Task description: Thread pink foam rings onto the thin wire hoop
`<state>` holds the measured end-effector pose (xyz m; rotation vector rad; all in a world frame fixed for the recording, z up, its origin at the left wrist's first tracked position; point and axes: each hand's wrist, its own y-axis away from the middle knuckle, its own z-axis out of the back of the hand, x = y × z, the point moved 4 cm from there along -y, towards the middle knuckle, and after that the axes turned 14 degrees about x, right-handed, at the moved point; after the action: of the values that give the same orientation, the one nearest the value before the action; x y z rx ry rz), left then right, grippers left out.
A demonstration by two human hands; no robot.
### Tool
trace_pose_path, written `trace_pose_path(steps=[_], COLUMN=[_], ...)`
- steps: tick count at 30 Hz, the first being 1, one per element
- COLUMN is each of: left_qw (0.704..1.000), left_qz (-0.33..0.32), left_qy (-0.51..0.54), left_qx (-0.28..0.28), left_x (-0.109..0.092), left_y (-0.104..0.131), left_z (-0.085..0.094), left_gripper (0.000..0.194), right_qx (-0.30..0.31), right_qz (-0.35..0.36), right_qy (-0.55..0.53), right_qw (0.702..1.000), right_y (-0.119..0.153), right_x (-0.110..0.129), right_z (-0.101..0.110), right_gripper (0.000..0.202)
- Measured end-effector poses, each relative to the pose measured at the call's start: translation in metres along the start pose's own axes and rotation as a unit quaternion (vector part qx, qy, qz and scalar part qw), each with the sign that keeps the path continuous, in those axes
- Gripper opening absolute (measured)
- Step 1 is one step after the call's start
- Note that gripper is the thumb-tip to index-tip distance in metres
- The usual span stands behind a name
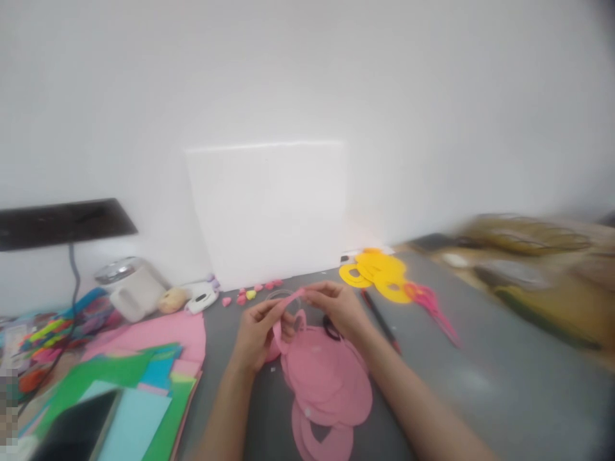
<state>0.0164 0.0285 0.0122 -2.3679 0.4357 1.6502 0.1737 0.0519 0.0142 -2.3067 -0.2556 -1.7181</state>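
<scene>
Between my two hands runs a narrow pink paper strip (289,299), curved into a loop. My left hand (259,330) pinches it on the left side, with the strip hanging down past the fingers. At its upper right end, the thumb and fingertips of my right hand (336,306) are closed on the same strip. Below them lies a heap of pink paper cutouts (327,378), round and ring-shaped, overlapping one another. A clear ring, perhaps a tape roll (283,294), shows just behind the fingers. Beside my right wrist sits a small black ring (330,328), partly covered.
Yellow paper rings (379,272) and pink scissors (435,312) lie to the right, near a dark pencil (381,320). Coloured paper sheets (158,371) and a phone (77,428) are at the left. A white board (273,211) leans against the wall behind small hearts (250,294).
</scene>
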Motion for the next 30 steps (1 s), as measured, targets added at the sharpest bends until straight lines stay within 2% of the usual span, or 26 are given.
trace_pose_path(steps=[6, 14, 30], left_qw=[1.0, 1.0, 0.999], left_qz=[0.0, -0.008, -0.03], left_qy=[-0.01, -0.002, 0.042], left_qx=[0.005, 0.012, 0.008], left_x=[0.0015, 0.0027, 0.0017], left_y=[-0.0005, -0.001, -0.0017], left_z=[0.0006, 0.0009, 0.002], left_gripper=[0.019, 0.022, 0.023], right_qx=[-0.025, 0.003, -0.011], right_qz=[0.0, 0.025, 0.007], right_qy=[0.004, 0.019, 0.007], right_qw=[1.0, 1.0, 1.0], right_y=[0.0015, 0.0013, 0.0007], right_x=[0.0011, 0.002, -0.0003], right_z=[0.0014, -0.0024, -0.0023], right_gripper=[0.025, 0.025, 0.023])
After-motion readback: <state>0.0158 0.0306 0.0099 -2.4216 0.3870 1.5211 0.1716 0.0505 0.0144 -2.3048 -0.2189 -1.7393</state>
